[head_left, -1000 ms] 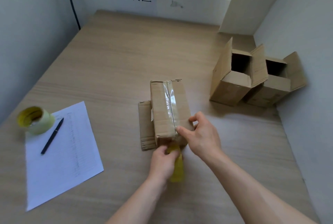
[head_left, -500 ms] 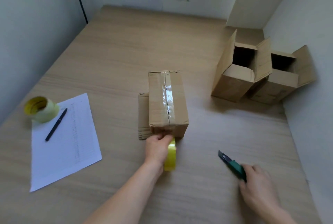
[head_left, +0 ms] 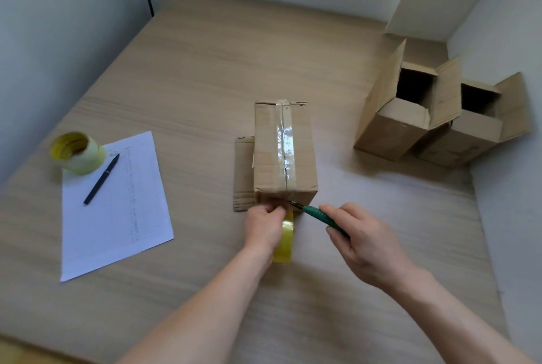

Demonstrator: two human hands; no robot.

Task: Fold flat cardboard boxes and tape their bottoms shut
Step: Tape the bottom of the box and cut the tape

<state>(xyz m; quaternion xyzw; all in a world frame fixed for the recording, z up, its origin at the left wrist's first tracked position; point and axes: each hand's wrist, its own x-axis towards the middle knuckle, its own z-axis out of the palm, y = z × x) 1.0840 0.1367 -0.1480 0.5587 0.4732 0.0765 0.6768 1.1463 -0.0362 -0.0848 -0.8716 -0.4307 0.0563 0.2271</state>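
Note:
A folded cardboard box (head_left: pixel 268 152) stands bottom-up in the middle of the table, with clear tape (head_left: pixel 284 143) running along its seam. One flap (head_left: pixel 243 173) lies flat at its left. My left hand (head_left: pixel 265 224) grips a yellow tape roll (head_left: pixel 284 242) at the box's near end, the tape still joined to the box. My right hand (head_left: pixel 362 242) holds a green utility knife (head_left: pixel 312 211), its blade tip at the tape just below the box's near edge.
Two open folded boxes (head_left: pixel 393 126) (head_left: pixel 472 135) stand at the right by the wall. At the left lie a white sheet (head_left: pixel 117 205), a black pen (head_left: pixel 101 179) and a second tape roll (head_left: pixel 77 152). Walls enclose the table on three sides.
My right hand left the box, picked up the green knife at the right, and has brought its blade to the tape by the box. The left hand stayed at the roll.

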